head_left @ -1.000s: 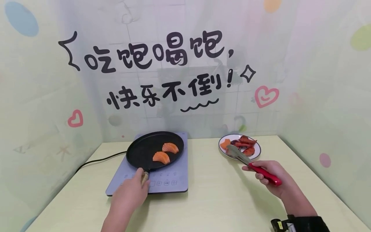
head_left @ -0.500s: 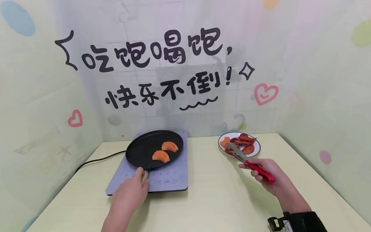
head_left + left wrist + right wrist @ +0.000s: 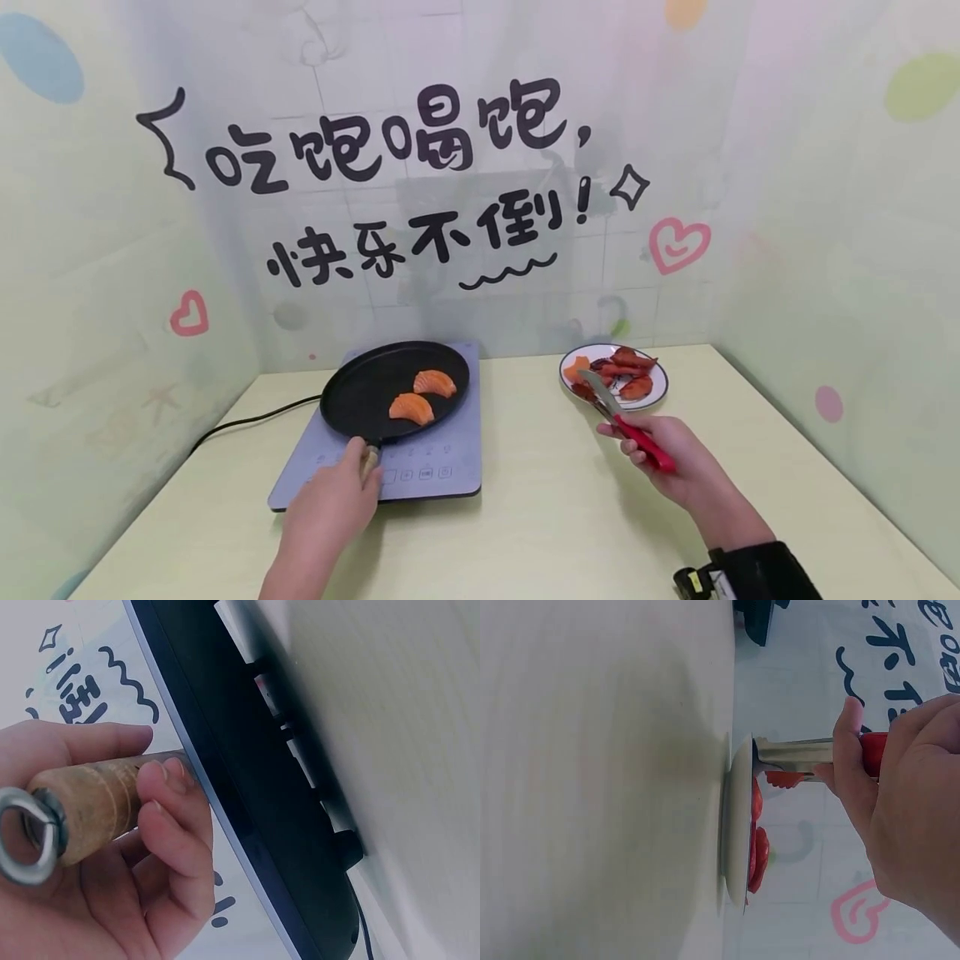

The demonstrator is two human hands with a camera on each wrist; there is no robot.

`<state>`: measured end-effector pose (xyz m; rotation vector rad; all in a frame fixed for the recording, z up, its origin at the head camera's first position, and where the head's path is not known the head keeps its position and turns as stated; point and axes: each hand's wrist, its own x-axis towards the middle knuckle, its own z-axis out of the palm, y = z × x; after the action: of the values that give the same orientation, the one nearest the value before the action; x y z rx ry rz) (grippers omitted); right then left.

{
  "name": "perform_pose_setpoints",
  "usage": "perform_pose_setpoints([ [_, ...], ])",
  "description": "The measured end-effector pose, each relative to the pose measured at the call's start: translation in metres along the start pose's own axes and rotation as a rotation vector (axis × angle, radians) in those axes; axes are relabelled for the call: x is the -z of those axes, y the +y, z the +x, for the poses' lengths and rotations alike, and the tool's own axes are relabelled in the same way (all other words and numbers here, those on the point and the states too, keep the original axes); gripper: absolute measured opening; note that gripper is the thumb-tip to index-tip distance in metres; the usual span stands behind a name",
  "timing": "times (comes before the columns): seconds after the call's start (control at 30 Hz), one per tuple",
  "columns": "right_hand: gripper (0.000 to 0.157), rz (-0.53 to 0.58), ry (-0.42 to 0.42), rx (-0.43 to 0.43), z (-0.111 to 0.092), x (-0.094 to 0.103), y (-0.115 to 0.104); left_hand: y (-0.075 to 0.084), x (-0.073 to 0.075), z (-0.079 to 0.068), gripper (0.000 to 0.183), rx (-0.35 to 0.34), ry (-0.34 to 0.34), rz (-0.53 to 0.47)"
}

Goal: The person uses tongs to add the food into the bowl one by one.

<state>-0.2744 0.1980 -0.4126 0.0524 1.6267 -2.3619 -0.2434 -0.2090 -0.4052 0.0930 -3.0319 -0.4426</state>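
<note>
My left hand (image 3: 330, 500) grips the wooden handle (image 3: 97, 799) of a black frying pan (image 3: 360, 392), its fingers curled round it in the left wrist view. Two orange salmon-like slices (image 3: 412, 408) lie in the right part of the pan. In my right hand (image 3: 667, 454) is a pair of tongs (image 3: 611, 404) with red grips and metal arms. The tongs' tips reach over the left side of a white plate (image 3: 660, 398), at an orange slice (image 3: 576, 368). Whether the tips pinch that slice is unclear. Reddish-brown pieces of food (image 3: 630, 367) fill much of the plate.
Under the pan sits a flat blue-grey induction cooker (image 3: 457, 458) with touch controls. Its black cable (image 3: 255, 417) runs off the table's left side. The pale table (image 3: 525, 517) meets a printed wall (image 3: 510, 317) at the back and side walls left and right.
My right hand has shifted left with the tongs, whose tips now lie nearer the orange slice on the plate. The left hand, pan and two slices keep their places.
</note>
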Motion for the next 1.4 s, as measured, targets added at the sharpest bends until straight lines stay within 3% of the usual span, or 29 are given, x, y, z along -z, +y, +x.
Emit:
perform_pose_setpoints([
  [0.27,0.052,-0.053,0.028,0.008,0.01,-0.006,0.01,-0.002,-0.003,-0.001,0.035,0.006,0.018,-0.013],
  [0.43,0.051,-0.028,0.125,0.003,0.006,-0.004,0.007,0.002,-0.005,0.0,0.032,-0.004,0.029,-0.014],
  [0.73,0.046,-0.104,0.142,0.046,-0.002,-0.008,0.006,0.002,-0.006,0.003,0.035,-0.001,0.024,-0.001],
  [1.23,0.048,-0.448,0.266,0.137,-0.009,-0.001,-0.009,-0.001,-0.009,0.004,0.038,0.001,0.031,-0.01],
  [1.4,0.049,-0.516,0.298,0.151,-0.01,0.003,-0.01,0.0,-0.009,0.003,0.04,0.009,0.025,-0.005],
])
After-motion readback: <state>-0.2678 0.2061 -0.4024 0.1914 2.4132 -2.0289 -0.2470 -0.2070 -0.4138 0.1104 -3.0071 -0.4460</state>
